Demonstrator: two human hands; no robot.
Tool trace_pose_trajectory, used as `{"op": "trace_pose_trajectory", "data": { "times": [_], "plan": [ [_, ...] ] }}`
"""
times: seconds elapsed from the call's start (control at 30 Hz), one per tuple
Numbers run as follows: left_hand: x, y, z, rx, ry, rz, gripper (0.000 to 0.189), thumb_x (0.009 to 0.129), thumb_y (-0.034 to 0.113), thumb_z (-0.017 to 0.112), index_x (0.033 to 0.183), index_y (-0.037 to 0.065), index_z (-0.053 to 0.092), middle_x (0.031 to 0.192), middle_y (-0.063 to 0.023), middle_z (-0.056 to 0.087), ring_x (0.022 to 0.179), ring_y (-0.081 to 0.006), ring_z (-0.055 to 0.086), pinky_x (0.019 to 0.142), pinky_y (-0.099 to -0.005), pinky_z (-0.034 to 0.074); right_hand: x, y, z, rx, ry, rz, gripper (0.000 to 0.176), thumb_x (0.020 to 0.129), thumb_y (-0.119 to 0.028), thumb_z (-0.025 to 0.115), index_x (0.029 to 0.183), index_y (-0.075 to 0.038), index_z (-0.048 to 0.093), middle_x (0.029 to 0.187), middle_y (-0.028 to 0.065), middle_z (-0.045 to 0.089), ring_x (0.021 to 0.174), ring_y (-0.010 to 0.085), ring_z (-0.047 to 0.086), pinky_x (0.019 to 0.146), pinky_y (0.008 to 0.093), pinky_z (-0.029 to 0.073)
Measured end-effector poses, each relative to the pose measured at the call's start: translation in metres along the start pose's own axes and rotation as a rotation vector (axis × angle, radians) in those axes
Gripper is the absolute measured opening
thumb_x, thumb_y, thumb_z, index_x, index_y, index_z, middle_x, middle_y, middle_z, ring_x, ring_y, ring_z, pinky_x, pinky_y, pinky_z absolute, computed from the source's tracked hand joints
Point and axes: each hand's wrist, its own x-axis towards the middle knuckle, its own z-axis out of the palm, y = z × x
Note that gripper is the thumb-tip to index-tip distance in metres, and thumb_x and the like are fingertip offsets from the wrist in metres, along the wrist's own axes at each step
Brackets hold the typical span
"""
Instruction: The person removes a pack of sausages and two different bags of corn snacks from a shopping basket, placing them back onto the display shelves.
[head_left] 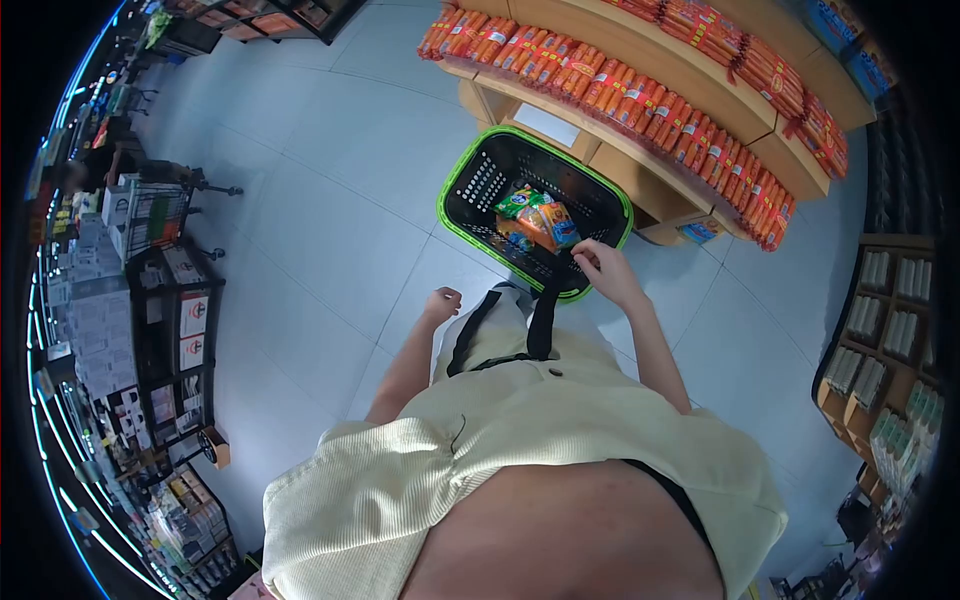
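A black shopping basket [478, 180] with a green rim rests on the pale floor in front of me. Inside it lie a few snack packets [538, 220], orange, green and blue. My right hand [606, 270] is at the basket's near rim, fingers closed around its black handle [546, 305], which runs down toward my body. My left hand [441, 302] hangs free to the left of the basket with its fingers curled in, holding nothing.
A curved wooden display shelf [640, 160] packed with rows of orange-red packets [640, 95] stands just beyond the basket. More shelving [890, 340] lines the right side, and black racks of goods [170, 300] stand on the left. Open tiled floor [330, 180] lies between.
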Motion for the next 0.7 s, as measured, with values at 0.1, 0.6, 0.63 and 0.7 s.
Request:
{"op": "trace_pose_trajectory", "data": {
  "times": [0.1,0.6,0.63,0.7],
  "plan": [
    [0.016,-0.02,-0.02,0.082,-0.021,-0.08,0.026,0.079,0.022,0.06,0.093,0.0,0.066,0.079,-0.0137,0.068,0.068,-0.017,0.066,0.064,-0.031,0.053,-0.004,-0.002,0.014,-0.007,0.052,0.069,0.013,0.086,-0.011,0.058,0.095,-0.002,0.058,0.077,0.0111,0.062,0.067,0.021,0.059,0.064,0.0323,0.047],
    [0.152,0.022,-0.12,0.429,-0.176,0.132,0.02,0.08,0.02,0.055,0.086,0.003,0.065,0.066,-0.0095,0.067,0.055,-0.0169,0.064,0.057,-0.0304,0.052,-0.001,-0.043,0.154,0.252,0.203,0.369,0.016,0.087,-0.013,0.056,0.097,0.0,0.059,0.08,0.0106,0.064,0.073,0.0203,0.061,0.069,0.0315,0.049],
    [0.158,0.024,-0.117,0.445,-0.191,0.14,0.02,0.08,0.02,0.055,0.086,0.003,0.065,0.066,-0.0095,0.067,0.055,-0.0169,0.064,0.057,-0.0304,0.052,-0.007,-0.041,0.159,0.258,0.222,0.381,0.016,0.087,-0.013,0.056,0.097,0.0,0.059,0.08,0.0106,0.064,0.073,0.0203,0.061,0.069,0.0315,0.049],
    [0.173,0.036,-0.106,0.429,-0.276,0.086,0.02,0.08,0.02,0.056,0.083,0.003,0.065,0.066,-0.0099,0.066,0.055,-0.0172,0.064,0.057,-0.0308,0.052,-0.02,-0.035,0.166,0.139,0.342,0.41,0.016,0.087,-0.014,0.056,0.096,-0.001,0.059,0.08,0.0109,0.064,0.071,0.021,0.061,0.069,0.0318,0.049]
  ]
}}
